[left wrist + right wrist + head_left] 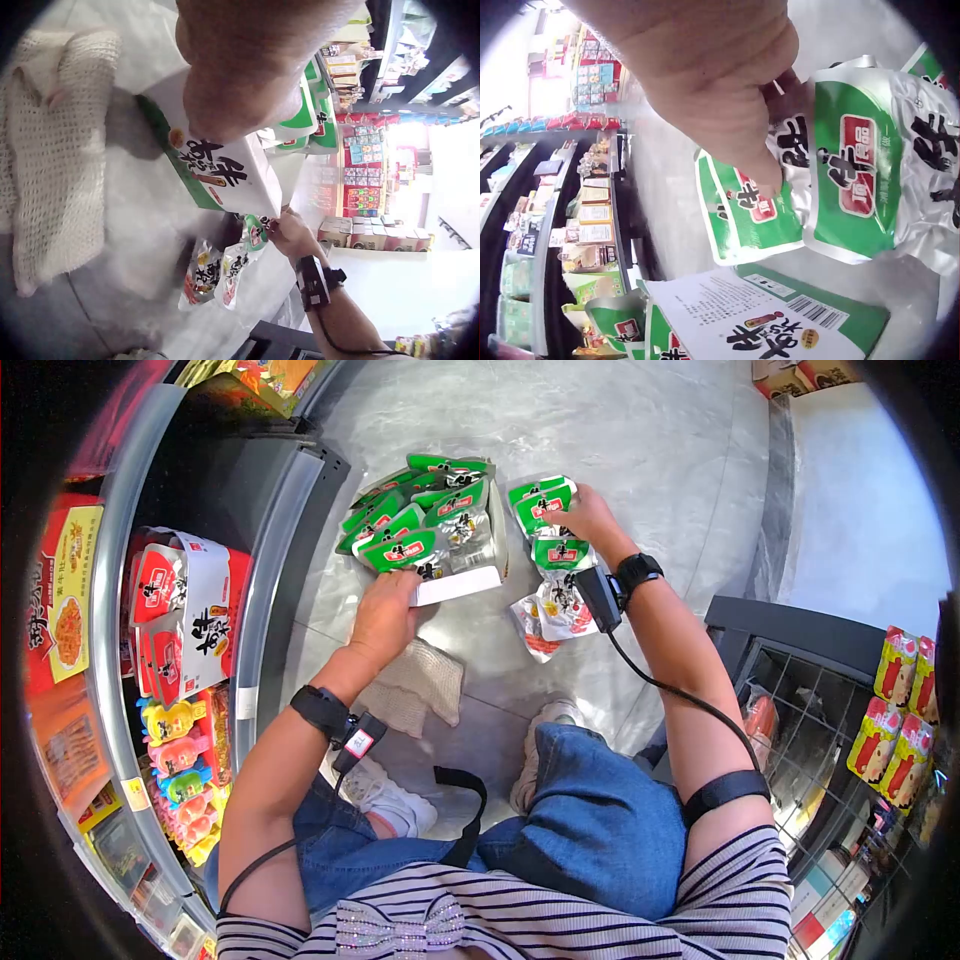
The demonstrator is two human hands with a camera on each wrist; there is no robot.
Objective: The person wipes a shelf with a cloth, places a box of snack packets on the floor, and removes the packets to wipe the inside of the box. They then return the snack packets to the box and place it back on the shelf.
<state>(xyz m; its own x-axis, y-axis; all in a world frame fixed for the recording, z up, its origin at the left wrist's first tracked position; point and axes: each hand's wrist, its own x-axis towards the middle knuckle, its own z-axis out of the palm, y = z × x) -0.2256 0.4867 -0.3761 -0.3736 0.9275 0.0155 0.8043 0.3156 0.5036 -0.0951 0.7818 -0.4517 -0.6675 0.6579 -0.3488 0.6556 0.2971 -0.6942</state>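
A white and green box (pixel 455 586) packed with green and silver snack packets (pixel 397 548) stands on the floor. My left hand (pixel 385 618) grips its near side, thumb and fingers at the wall; in the left wrist view the hand (pixel 240 75) covers part of the printed box (pixel 247 176). To the right, my right hand (pixel 592 522) pinches green and silver packets (pixel 545 505), its thumb across the front in the right wrist view, where the hand (pixel 712 90) is close above the packets (pixel 754 217). More packets (pixel 560 600) lie on the floor just below.
Knitted beige cloth or gloves (pixel 410 685) lie on the grey floor near the shoes (pixel 385 790). Shelves (pixel 270 570) with snack packs run along the left. A dark wire rack (pixel 800 700) with hanging packs stands at the right.
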